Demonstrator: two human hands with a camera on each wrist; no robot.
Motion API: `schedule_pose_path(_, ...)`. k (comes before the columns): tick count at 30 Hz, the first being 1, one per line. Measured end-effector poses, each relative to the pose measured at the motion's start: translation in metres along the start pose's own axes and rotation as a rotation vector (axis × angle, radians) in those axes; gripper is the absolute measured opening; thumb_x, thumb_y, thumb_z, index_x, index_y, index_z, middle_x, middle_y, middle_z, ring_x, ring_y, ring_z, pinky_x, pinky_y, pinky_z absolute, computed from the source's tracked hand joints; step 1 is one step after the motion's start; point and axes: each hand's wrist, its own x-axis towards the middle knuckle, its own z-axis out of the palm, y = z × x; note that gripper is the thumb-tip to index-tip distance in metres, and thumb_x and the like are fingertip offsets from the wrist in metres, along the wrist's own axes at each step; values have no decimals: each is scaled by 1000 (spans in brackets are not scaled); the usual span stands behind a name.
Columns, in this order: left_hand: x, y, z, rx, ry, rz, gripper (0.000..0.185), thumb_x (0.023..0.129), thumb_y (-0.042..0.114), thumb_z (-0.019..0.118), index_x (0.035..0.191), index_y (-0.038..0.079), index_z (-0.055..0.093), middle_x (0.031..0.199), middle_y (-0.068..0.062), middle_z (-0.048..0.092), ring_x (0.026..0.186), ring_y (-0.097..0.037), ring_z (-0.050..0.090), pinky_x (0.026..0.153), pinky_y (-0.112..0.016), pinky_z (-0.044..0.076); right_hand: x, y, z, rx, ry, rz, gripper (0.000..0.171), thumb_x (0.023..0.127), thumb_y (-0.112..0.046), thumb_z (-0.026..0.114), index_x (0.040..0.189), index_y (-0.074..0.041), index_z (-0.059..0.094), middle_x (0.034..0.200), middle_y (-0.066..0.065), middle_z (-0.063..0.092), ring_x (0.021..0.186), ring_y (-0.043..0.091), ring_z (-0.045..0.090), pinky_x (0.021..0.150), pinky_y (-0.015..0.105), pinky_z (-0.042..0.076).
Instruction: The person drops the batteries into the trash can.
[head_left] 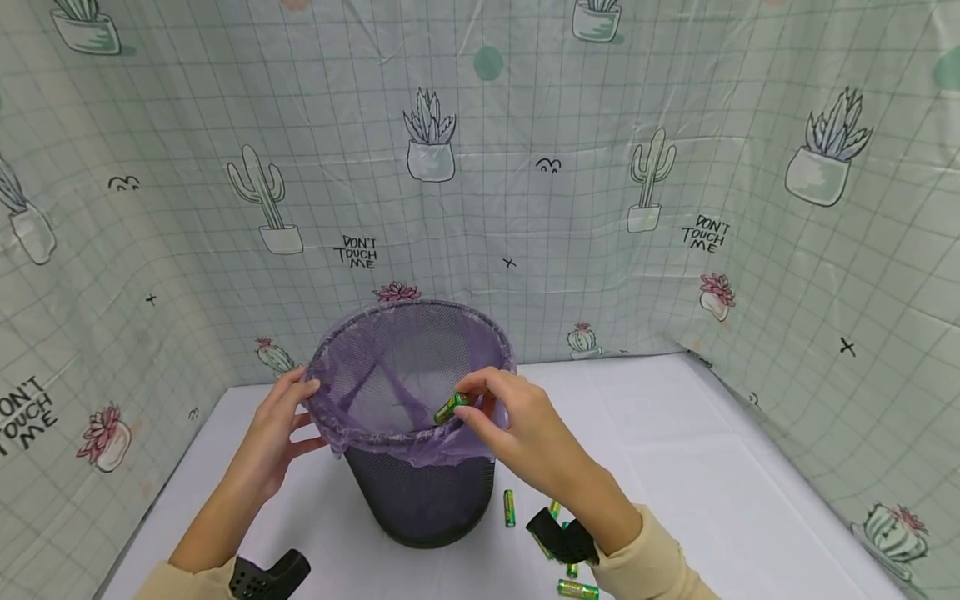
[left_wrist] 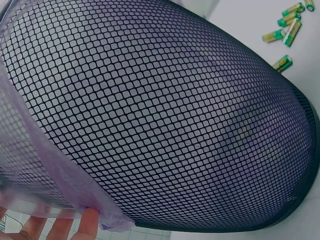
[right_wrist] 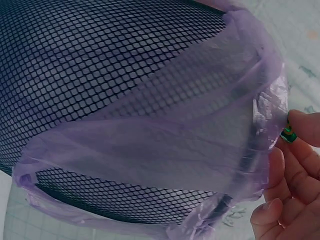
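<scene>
A black mesh wastebasket (head_left: 427, 500) stands on the white table, lined with a thin purple bag (head_left: 450, 450) folded over its rim. My left hand (head_left: 273, 429) holds the rim at its left side, thumb on top and fingers beneath. Between thumb and fingers, my right hand (head_left: 517, 421) pinches a green and gold battery (head_left: 452, 407) just over the near right part of the rim. The right wrist view shows only the end of that battery (right_wrist: 288, 134) beyond the bag's edge. In the left wrist view, fingertips of the left hand (left_wrist: 60, 227) touch the purple bag.
Several loose batteries lie on the table right of the basket, including one battery (head_left: 509, 508) near its base and another (head_left: 577, 589) at the front. The right forearm partly covers this group. A cactus-print curtain (head_left: 480, 208) surrounds the table (head_left: 637, 417) at the back and sides.
</scene>
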Motion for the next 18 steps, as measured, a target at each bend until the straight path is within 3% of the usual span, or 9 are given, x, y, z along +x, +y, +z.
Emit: schedule_pose_path(18, 0, -1, -1, 2, -6, 7, 59, 98, 42, 37, 148, 17, 17, 125, 0, 37, 101, -12, 49, 84, -34, 49, -2, 7, 8, 1, -16, -37, 11, 88, -5, 61, 97, -9, 66, 91, -3, 62, 77, 5, 50, 67, 18, 46)
